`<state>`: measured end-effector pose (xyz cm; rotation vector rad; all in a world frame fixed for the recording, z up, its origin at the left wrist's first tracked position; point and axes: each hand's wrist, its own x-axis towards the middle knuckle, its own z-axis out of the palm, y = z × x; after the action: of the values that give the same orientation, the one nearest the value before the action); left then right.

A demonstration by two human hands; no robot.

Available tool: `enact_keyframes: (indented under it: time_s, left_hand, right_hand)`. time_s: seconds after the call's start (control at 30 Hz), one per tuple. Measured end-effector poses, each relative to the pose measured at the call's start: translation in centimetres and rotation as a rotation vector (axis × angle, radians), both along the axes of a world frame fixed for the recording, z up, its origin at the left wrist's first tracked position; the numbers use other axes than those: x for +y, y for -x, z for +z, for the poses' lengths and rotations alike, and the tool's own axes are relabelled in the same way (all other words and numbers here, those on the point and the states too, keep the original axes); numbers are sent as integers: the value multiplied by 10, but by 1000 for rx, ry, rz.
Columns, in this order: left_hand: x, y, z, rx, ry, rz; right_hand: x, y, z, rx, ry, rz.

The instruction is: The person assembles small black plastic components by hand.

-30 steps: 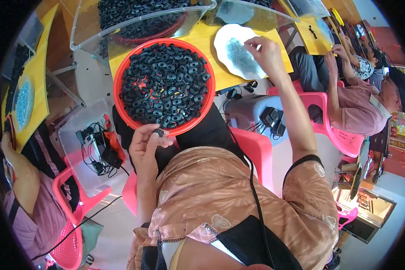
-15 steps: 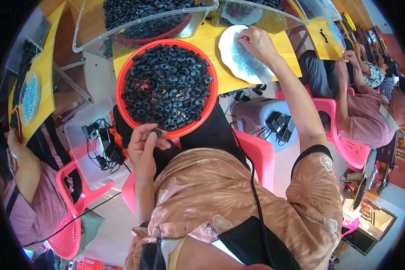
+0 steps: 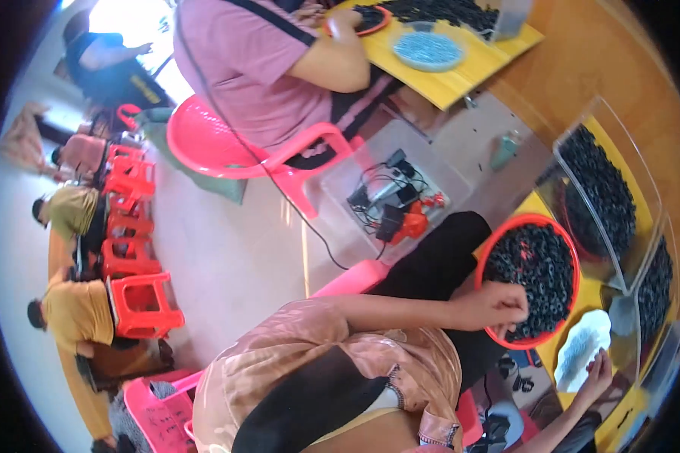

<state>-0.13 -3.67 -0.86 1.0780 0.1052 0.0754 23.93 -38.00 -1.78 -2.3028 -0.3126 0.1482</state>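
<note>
A round red basin (image 3: 576,275) heaped with small black plastic parts (image 3: 542,283) sits over my lap at the table edge. My left hand (image 3: 499,306) is at the basin's near rim, its fingers curled closed. Whatever it holds is hidden. Beyond lies a white scalloped plate (image 3: 604,323) with tiny silvery pieces on it. My right hand (image 3: 598,372) is at the plate's edge, thumb and fingertips pinched together. Anything between them is too small to make out.
Clear bins (image 3: 619,275) of black parts stand behind the basin. A clear tub (image 3: 431,162) with cables and adapters is on the floor. A co-worker in pink sits on a pink chair (image 3: 211,143) at another yellow table (image 3: 423,83). Red stools (image 3: 140,302) stand farther off.
The view has swung far to the left, so the basin and plate now appear at the right. The black part seen in my left fingers earlier is no longer visible.
</note>
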Motion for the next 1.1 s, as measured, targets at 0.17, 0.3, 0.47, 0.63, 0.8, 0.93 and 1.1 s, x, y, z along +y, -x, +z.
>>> enact_keyframes:
  time_s: [0.17,0.3,0.47,0.63,0.8,0.93,1.1]
  left_hand:
    - [-30,-34,23,-287,-362,177]
    - [-51,-43,24,-331,-545,236]
    - [-42,-29,34,-308,-495,215]
    - [-35,-22,29,-356,-539,245]
    - [-34,-13,26,-366,-690,239]
    - [-33,-13,20,-417,-1008,220]
    - [-31,-24,17,-517,-988,325]
  right_hand:
    - [56,62,45,127,-286,123]
    - [108,102,62,244,-455,269]
    - [133,118,62,298,-495,295]
    - [145,127,62,357,-496,302]
    - [155,134,65,483,-546,221]
    - [153,141,69,475,-539,184]
    - [160,151,82,363,-439,128]
